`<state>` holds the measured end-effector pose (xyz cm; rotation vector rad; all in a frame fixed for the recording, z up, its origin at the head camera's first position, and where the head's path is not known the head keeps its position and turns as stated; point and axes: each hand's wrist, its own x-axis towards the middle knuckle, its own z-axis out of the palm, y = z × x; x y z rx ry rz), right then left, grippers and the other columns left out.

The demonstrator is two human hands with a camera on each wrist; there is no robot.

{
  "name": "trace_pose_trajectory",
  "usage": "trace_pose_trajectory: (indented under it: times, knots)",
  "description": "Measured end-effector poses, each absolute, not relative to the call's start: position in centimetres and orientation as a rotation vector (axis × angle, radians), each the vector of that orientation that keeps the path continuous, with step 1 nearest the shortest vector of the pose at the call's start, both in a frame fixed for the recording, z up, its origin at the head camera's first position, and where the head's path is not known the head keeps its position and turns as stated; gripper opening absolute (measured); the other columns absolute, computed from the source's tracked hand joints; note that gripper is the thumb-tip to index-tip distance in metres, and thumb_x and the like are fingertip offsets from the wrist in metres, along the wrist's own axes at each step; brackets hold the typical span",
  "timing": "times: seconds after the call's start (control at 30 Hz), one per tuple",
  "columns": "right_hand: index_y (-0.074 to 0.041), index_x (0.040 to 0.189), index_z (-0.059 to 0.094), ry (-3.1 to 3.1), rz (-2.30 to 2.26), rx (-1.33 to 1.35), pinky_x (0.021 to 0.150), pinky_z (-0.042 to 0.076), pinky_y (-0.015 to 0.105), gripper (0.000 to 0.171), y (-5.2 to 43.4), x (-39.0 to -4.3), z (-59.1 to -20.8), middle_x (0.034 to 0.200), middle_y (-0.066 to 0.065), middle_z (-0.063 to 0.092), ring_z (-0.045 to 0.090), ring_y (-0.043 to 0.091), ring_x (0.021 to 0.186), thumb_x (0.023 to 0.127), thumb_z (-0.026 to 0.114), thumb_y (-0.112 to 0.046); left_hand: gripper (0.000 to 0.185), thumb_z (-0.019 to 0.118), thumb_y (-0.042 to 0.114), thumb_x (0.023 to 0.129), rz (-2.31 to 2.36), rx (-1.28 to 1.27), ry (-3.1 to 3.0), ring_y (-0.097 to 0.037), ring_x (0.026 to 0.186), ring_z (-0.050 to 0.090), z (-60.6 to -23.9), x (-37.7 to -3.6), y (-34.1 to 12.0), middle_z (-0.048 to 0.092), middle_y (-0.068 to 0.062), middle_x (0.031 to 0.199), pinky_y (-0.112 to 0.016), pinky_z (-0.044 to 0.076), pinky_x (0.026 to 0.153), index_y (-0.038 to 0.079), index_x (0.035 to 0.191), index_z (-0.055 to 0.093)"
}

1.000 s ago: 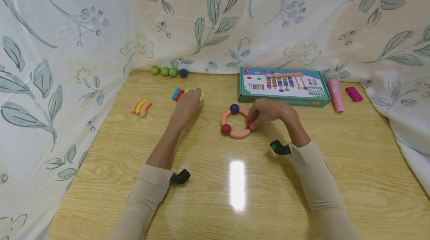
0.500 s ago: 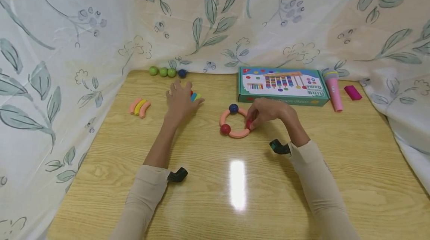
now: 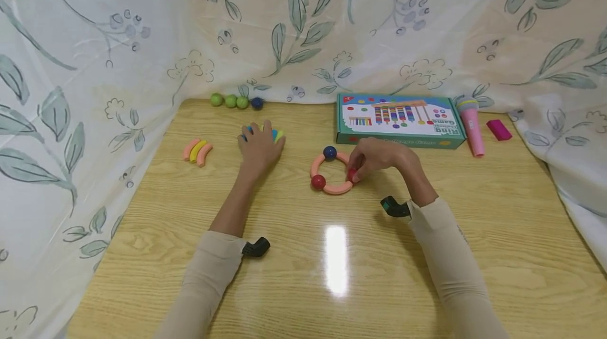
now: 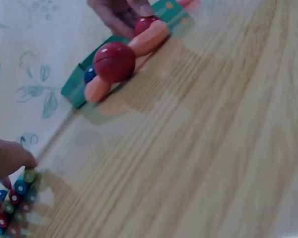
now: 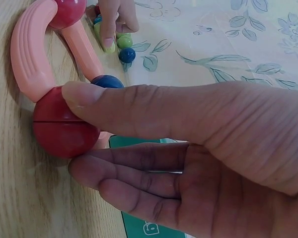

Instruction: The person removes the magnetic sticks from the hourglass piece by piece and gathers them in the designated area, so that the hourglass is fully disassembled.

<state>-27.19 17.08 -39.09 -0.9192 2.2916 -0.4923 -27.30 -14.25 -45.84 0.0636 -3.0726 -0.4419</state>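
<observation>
Right hand (image 3: 379, 158) pinches red plastic ball (image 5: 64, 126) between thumb and fingers; ball sits in pink plastic ring of curved pieces (image 3: 327, 187) on wooden surface (image 3: 332, 275), just in front of closed green cardboard game box (image 3: 403, 123); box contents unseen. Left hand (image 3: 260, 146), well left of box, rests on bundle of coloured curved pieces (image 4: 15, 198), fingers loosely bent over them; grip cannot be told.

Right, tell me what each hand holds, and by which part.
The right hand pinches a red ball of the pink ring between thumb and fingers. The left hand rests on the coloured curved pieces; whether it grips one cannot be told.
</observation>
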Motion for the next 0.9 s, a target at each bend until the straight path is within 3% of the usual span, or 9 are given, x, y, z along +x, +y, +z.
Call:
trace_pose_trajectory:
  times: [0.17,0.33,0.43,0.53,0.63,0.77,0.9]
  knots:
    - [-0.01,0.107,0.081,2.3,-0.483,-0.924,0.092,0.06,0.039,0.017,17.1,-27.2,-39.0,0.105,0.004,0.08,0.072,0.015,0.096,0.091,0.081,-0.018,0.063,0.048,0.052,0.107,-0.474,0.191,-3.028,-0.066,0.143,0.03,-45.8,-27.4,-12.6,0.042,-0.039,0.146,-0.075,0.031,0.114,0.003,0.145,0.041]
    - [-0.011,0.106,0.08,2.299,-0.436,-0.913,0.09,0.059,0.037,0.016,17.3,-26.9,-38.7,0.104,0.004,0.078,0.069,0.016,0.095,0.092,0.081,-0.016,0.083,0.048,0.064,0.104,-0.456,0.238,-3.028,-0.065,0.153,0.016,-45.3,-27.4,-11.7,0.023,-0.037,0.165,-0.082,0.015,0.119,0.003,0.158,0.033]
    - [-0.01,0.109,0.079,2.305,-0.37,-0.892,0.085,0.057,0.035,0.018,17.4,-26.5,-38.2,0.105,0.005,0.075,0.065,0.017,0.093,0.092,0.079,-0.015,0.08,0.048,0.062,0.105,-0.428,0.14,-3.009,-0.06,0.152,0.025,-44.4,-26.8,-10.9,0.027,-0.035,0.164,-0.077,0.022,0.12,0.002,0.156,0.037]
    - [-0.008,0.118,0.075,2.365,-0.341,-0.867,0.083,0.053,0.035,0.025,17.0,-26.0,-37.9,0.111,0.01,0.072,0.059,0.02,0.091,0.094,0.075,-0.013,0.066,0.05,0.054,0.107,-0.48,-0.11,-3.062,-0.048,0.134,0.052,-43.0,-25.5,-9.4,0.048,-0.029,0.149,-0.061,0.046,0.112,0.001,0.146,0.047]
    - [-0.007,0.135,0.066,2.469,-0.369,-0.852,0.088,0.054,0.042,0.042,15.9,-25.7,-38.0,0.123,0.015,0.07,0.059,0.026,0.099,0.095,0.075,-0.014,0.054,0.057,0.046,0.107,-0.614,-0.382,-3.195,-0.035,0.114,0.063,-42.4,-24.1,-7.7,0.059,-0.021,0.135,-0.048,0.058,0.097,0.002,0.139,0.054]
    - [-0.012,0.153,0.051,2.563,-0.368,-0.806,0.087,0.053,0.044,0.066,14.5,-25.6,-38.8,0.123,0.02,0.064,0.058,0.032,0.105,0.093,0.079,-0.015,0.045,0.066,0.037,0.102,-0.727,-0.546,-3.284,-0.028,0.102,0.063,-43.0,-23.1,-6.0,0.065,-0.015,0.118,-0.039,0.057,0.085,0.003,0.132,0.058]
    - [-0.018,0.156,0.048,2.572,-0.302,-0.787,0.073,0.044,0.037,0.064,14.1,-25.7,-39.6,0.102,0.015,0.057,0.052,0.028,0.089,0.097,0.07,-0.008,0.031,0.068,0.024,0.1,-0.694,-0.592,-3.223,-0.025,0.088,0.058,-43.9,-22.8,-5.1,0.062,-0.013,0.1,-0.031,0.047,0.069,0.002,0.121,0.061]
